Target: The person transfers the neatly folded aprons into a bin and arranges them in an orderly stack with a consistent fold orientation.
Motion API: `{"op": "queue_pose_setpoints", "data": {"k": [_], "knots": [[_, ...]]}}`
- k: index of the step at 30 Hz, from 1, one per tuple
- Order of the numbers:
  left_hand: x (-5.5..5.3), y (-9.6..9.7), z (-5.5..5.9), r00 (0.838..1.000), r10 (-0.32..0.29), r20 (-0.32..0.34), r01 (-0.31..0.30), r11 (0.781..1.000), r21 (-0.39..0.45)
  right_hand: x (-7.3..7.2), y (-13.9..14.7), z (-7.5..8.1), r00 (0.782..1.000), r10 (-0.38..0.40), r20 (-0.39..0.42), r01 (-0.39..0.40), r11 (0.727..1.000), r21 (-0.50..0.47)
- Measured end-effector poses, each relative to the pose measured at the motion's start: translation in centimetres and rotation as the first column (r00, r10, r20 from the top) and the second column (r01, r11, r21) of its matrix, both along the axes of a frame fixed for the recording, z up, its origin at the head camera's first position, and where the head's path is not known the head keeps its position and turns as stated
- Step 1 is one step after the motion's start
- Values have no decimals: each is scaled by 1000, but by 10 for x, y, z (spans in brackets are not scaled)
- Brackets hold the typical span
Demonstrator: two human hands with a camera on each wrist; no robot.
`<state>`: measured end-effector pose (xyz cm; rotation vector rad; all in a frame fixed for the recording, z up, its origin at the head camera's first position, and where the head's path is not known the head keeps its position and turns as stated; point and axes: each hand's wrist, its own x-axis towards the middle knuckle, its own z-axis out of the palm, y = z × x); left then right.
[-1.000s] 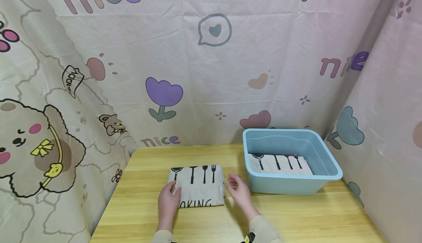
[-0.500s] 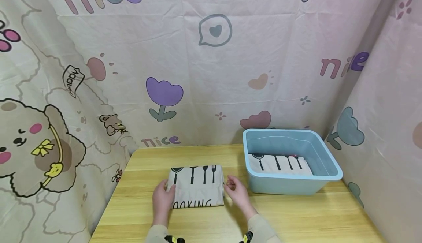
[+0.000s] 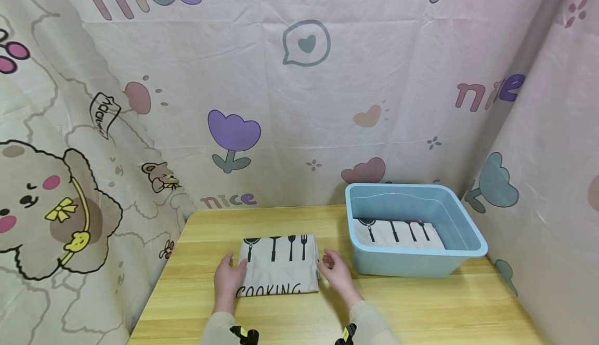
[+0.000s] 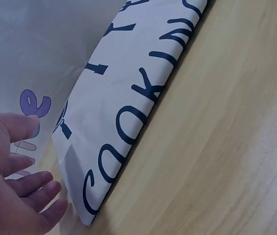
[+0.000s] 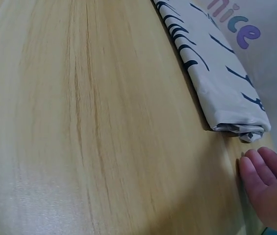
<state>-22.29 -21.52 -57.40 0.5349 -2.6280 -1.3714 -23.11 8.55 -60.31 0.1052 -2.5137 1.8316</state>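
A folded white cloth (image 3: 281, 267) lies flat on the table, printed with black kitchen utensils and the word COOKING. My left hand (image 3: 228, 283) is at its left edge, thumb up; in the left wrist view the hand's relaxed fingers (image 4: 35, 188) are beside the cloth (image 4: 113, 112), with nothing gripped. On the other side, my right hand (image 3: 338, 277) is near the right edge. In the right wrist view its fingers (image 5: 265, 169) are loosely bent just off the cloth's layered end (image 5: 239, 110), holding nothing.
A light blue plastic bin (image 3: 402, 263) stands on the table to the right, with a similar folded printed cloth (image 3: 398, 234) inside. The wooden table (image 3: 281, 320) ends at a patterned curtain (image 3: 299, 106) behind and at both sides.
My left hand has slid left, off the top of the cloth to its left edge, uncovering the whole printed word. My right hand has shifted slightly left, toward the cloth. The cloth has barely moved.
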Motion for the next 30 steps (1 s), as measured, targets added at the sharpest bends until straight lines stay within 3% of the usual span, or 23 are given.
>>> {"op": "queue_pose_setpoints", "data": {"k": [11, 15, 22, 30], "knots": [[-9, -5, 0, 995, -4, 101, -15, 983, 185, -6, -3, 0, 999, 7, 51, -5, 999, -37], [-13, -7, -1, 994, -7, 109, -18, 975, 220, -9, -5, -1, 998, 16, 67, -12, 998, -58], [-15, -6, 0, 993, -20, 115, -7, 973, 231, -12, -8, -2, 998, 18, 64, -14, 998, -58], [-16, -6, 2, 993, -18, 114, -2, 985, 172, -14, -8, -4, 998, 18, 63, -14, 998, -58]]}}
